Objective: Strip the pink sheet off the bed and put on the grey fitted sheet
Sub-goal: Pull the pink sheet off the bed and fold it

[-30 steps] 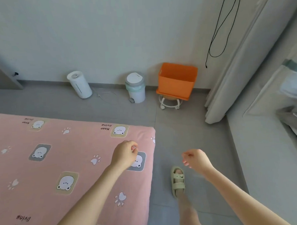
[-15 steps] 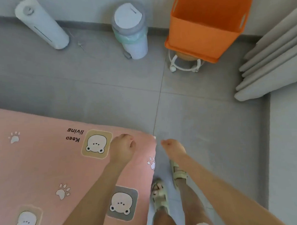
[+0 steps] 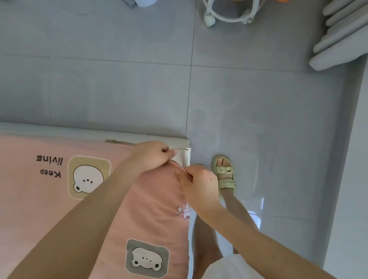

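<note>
Pink sheet (image 3: 154,213) corner | left hand (image 3: 151,156) fingers curled gripping it | right hand (image 3: 199,183) pinching its edge

The pink sheet (image 3: 152,213) is soft matt cloth with flat printed bear patches, creased at its far right corner. The bared mattress corner (image 3: 184,158) shows off-white cloth with a fine ribbed weave. The floor (image 3: 261,105) is smooth grey tile with a faint sheen. The sandal (image 3: 225,175) looks like matt pale-green plastic with a shiny buckle. The curtain (image 3: 342,33) is matt grey cloth.
</note>
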### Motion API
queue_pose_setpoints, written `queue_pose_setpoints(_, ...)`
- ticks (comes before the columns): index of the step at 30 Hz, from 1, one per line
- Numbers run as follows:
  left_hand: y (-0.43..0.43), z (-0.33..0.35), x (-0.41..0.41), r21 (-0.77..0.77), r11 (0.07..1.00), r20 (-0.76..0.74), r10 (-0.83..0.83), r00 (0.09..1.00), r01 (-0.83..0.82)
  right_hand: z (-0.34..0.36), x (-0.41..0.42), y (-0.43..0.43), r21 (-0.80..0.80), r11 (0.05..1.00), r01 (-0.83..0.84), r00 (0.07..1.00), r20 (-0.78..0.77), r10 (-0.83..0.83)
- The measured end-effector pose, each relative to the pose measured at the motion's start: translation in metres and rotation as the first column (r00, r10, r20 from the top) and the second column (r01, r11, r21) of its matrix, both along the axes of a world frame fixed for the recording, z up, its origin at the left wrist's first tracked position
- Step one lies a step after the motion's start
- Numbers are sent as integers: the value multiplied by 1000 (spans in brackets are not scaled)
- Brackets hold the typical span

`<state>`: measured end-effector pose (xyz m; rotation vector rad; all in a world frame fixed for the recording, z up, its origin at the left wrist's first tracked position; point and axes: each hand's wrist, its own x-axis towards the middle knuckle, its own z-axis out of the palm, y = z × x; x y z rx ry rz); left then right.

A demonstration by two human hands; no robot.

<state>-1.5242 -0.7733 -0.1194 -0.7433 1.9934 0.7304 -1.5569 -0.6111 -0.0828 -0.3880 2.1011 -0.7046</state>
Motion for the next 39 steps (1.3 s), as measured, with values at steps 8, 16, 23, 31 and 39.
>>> queue_pose_setpoints(8, -2, 41, 18, -16, 999, -80, -42, 996, 41, -5, -16, 8, 317, 868, 383, 586, 643, -493)
queue_pose_setpoints(16, 3, 69, 31, -153, 981, -258, 80, 963, -122, -4, -2, 12, 247, 881, 405, 560, 695, -452)
queue_pose_setpoints(23, -20, 106, 10, -78, 910, -445, 333, 831, -407, 85, -55, 46, 0, 848, 530, 742, 484, -464)
queue_pose_setpoints(31, -60, 188, 9, 63, 899, -311, 431, 847, -434, 178, -4, 24, -481, 859, 175, 980, 172, -103)
queue_pose_setpoints(39, 16, 115, -16, -203, 965, 166, -135, 977, 167, 43, 46, 48, -267, 900, -344, 858, 301, 417)
